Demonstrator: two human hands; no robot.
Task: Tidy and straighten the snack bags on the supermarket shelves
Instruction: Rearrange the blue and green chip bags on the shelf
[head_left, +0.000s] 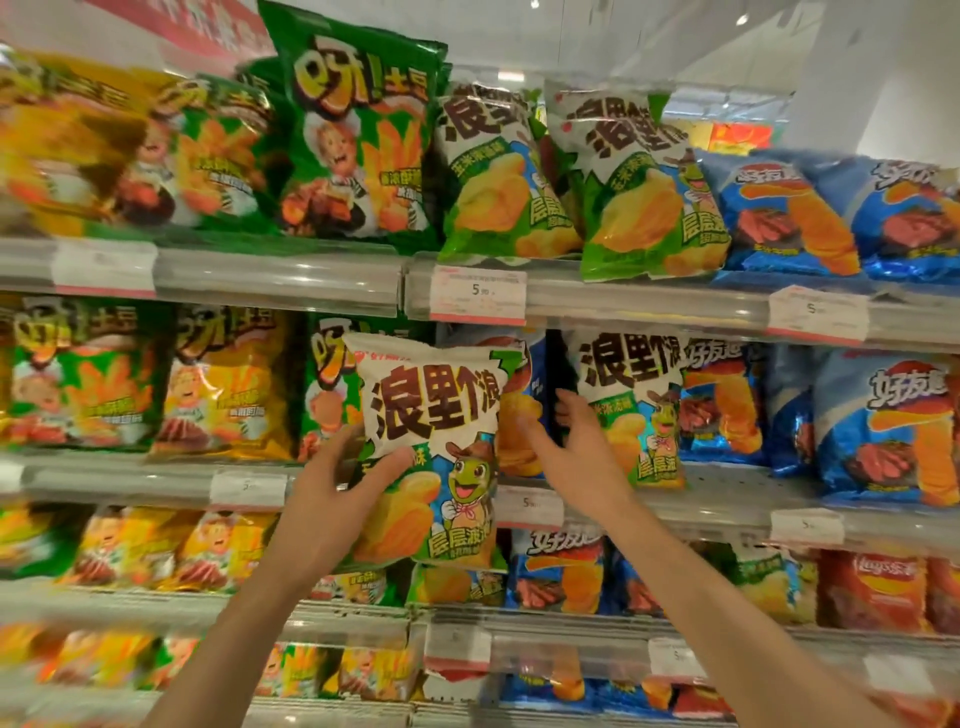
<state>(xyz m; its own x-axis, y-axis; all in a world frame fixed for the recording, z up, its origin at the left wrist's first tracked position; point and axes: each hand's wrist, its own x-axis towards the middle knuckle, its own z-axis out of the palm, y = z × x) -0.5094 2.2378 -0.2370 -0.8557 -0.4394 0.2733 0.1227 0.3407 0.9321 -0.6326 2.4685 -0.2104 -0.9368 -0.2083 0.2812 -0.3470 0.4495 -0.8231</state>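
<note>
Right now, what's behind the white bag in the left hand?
Behind the white bag, held by the left hand, a blue bag shows at its right edge and a green bag at its left. The shelf directly behind is covered.

Bright, even store light from above; small ceiling lamps (742, 20) show as blown-out spots at upper right. Glare streaks along the clear shelf-edge strips (280, 283) and glossy blue bags (883, 431) at right. Heavy motion blur smears the left edge and bottom of the frame; the centre is sharper, and wide-angle distortion bows the shelves toward the edges.
</note>
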